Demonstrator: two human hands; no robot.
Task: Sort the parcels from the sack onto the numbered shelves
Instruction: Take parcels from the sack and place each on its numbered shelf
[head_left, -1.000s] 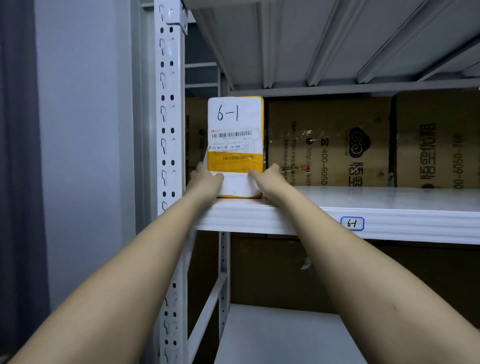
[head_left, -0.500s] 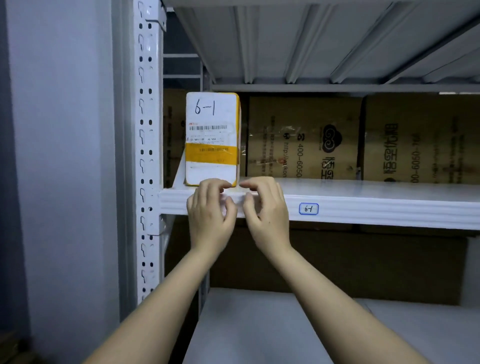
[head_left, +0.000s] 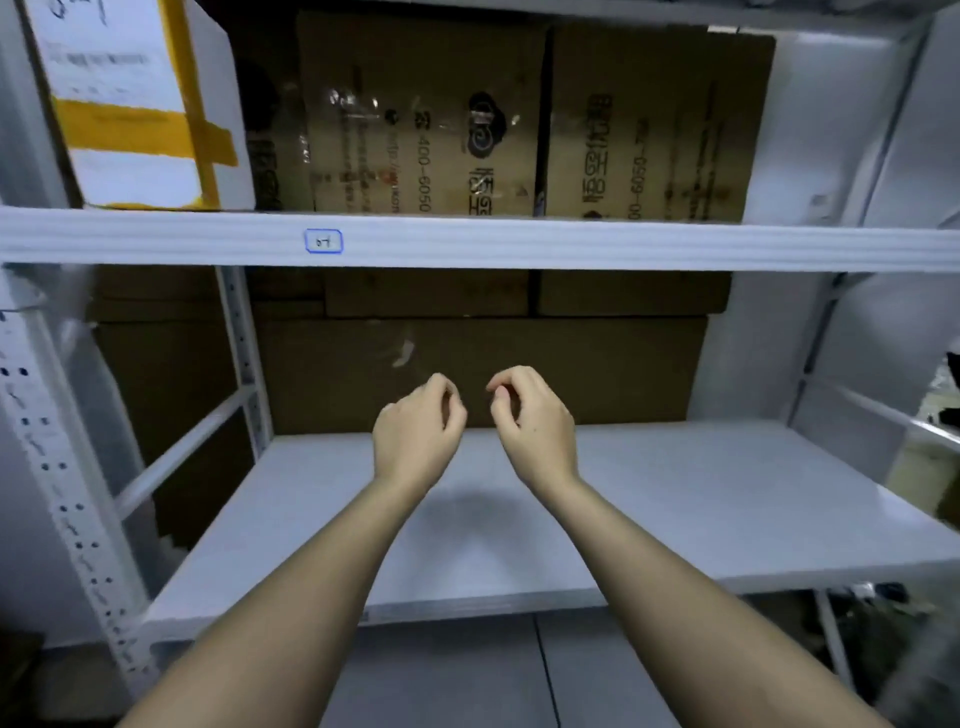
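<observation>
I count one parcel (head_left: 137, 104) at 10 o'clock on the shelf (head_left: 519, 241), two boxes (head_left: 421, 114) behind. Left hand (head_left: 415, 436) and right hand (head_left: 535, 426) are loosely curled, holding nothing.

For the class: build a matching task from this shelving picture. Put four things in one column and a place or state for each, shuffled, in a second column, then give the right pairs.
Column 1
1. white parcel with yellow tape
2. blue-edged shelf label
3. brown cartons
4. left hand and right hand

Column 2
A. stuck on the front edge of the upper shelf
B. fingers loosely curled, holding nothing, above the lower shelf
C. standing at the left end of the upper shelf
D. lined up along the back of the upper shelf

Pairs: 1-C, 2-A, 3-D, 4-B
</observation>
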